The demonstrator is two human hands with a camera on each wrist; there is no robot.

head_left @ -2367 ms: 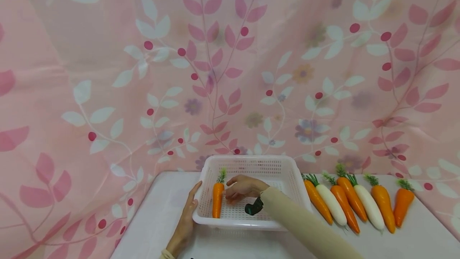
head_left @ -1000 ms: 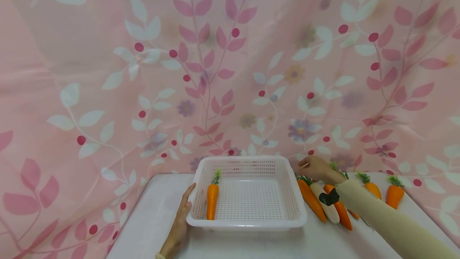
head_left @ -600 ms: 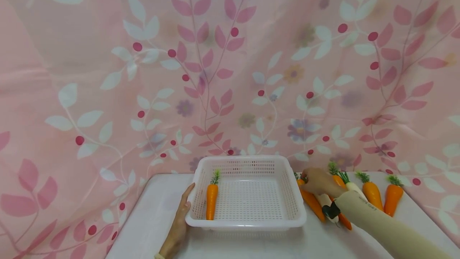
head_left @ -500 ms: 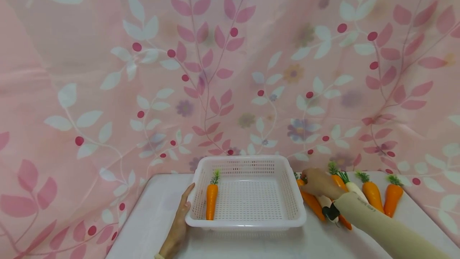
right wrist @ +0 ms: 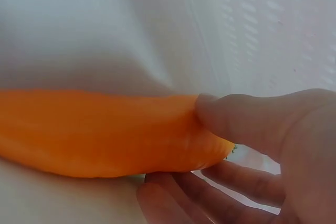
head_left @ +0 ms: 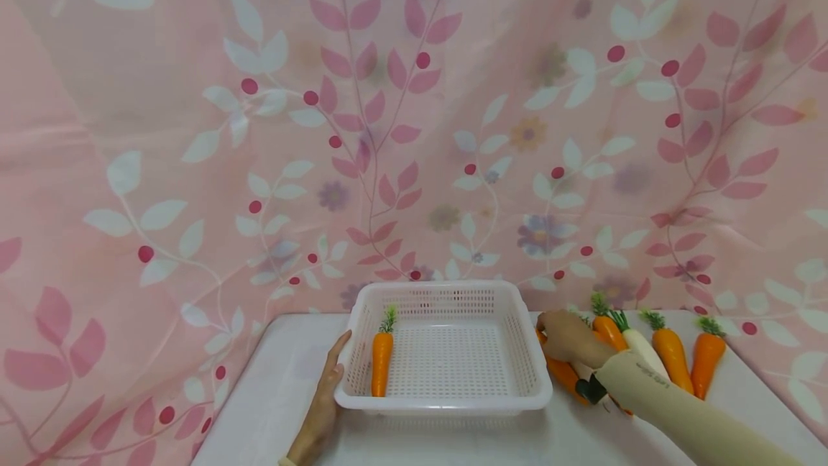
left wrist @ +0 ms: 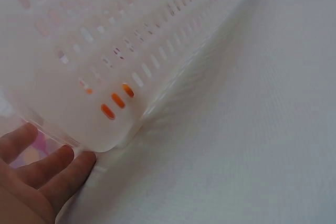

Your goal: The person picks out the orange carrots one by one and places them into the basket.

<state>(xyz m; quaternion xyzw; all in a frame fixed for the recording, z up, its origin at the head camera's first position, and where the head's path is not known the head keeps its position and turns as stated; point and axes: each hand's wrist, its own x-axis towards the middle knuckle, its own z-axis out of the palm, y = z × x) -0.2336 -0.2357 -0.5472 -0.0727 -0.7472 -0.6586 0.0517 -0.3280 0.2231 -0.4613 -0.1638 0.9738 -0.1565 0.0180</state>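
Observation:
A white slotted plastic basket (head_left: pixel 443 403) stands on the table, one orange carrot (head_left: pixel 382 364) with a green top lying along its left side. My left hand (head_left: pixel 323 390) rests against the basket's left wall; in the left wrist view its nearly straight fingers (left wrist: pixel 68 177) touch the basket's lower corner. To the right of the basket my right hand (head_left: pixel 572 338) pinches the leafy end of another carrot (right wrist: pixel 105 132) between thumb and fingers. That carrot's tip points toward me. The right hand and wrist cover most of a white radish and a carrot beside it.
Further right lie a carrot (head_left: pixel 609 331), a white radish (head_left: pixel 647 352) and two more carrots, one in the middle (head_left: pixel 673 357) and one at the far right (head_left: pixel 708 362). A pink leaf-patterned cloth (head_left: pixel 414 128) hangs behind the white table (head_left: pixel 272 380).
My right hand has left the inside of the basket, moved right to the row of vegetables and taken hold of the leftmost carrot there. The left hand stays at the basket.

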